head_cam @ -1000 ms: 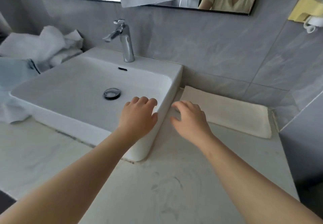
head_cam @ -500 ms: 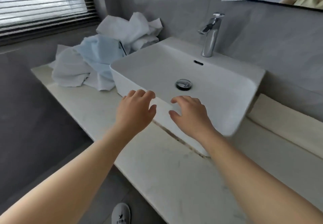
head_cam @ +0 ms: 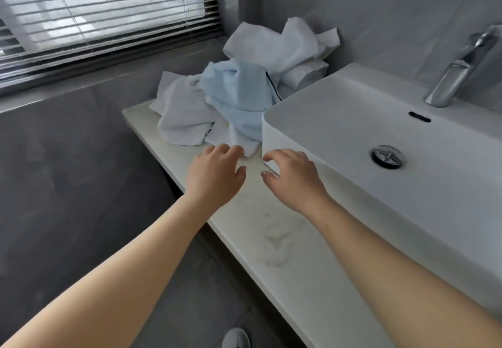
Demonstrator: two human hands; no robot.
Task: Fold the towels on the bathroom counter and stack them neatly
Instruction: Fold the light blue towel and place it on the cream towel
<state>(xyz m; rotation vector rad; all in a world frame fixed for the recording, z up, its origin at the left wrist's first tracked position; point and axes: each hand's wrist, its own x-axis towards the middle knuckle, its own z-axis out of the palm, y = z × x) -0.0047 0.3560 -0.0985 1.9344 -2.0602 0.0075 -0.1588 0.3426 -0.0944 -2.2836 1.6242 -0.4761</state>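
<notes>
A heap of crumpled towels lies on the pale marble counter [head_cam: 271,228] left of the sink. A light blue towel [head_cam: 239,94] sits on top in the middle. White towels [head_cam: 184,114] spread at the front left, and more white towels [head_cam: 288,46] are bunched against the back wall. My left hand [head_cam: 214,173] hovers just in front of the heap, its fingertips close to the nearest white corner, fingers loosely spread and holding nothing. My right hand [head_cam: 293,179] reaches beside it at the sink's front corner, fingers relaxed and empty.
A white rectangular basin [head_cam: 339,184] fills the right side, with a chrome tap [head_cam: 456,75] at the back. A window with slatted blinds [head_cam: 95,13] is on the left wall. The counter's front edge drops to a grey tiled floor, where a white shoe [head_cam: 236,338] shows.
The view has swung left, from the folded towel right of the sink to the crumpled heap. Both hands have travelled left past the basin and now sit close to the heap.
</notes>
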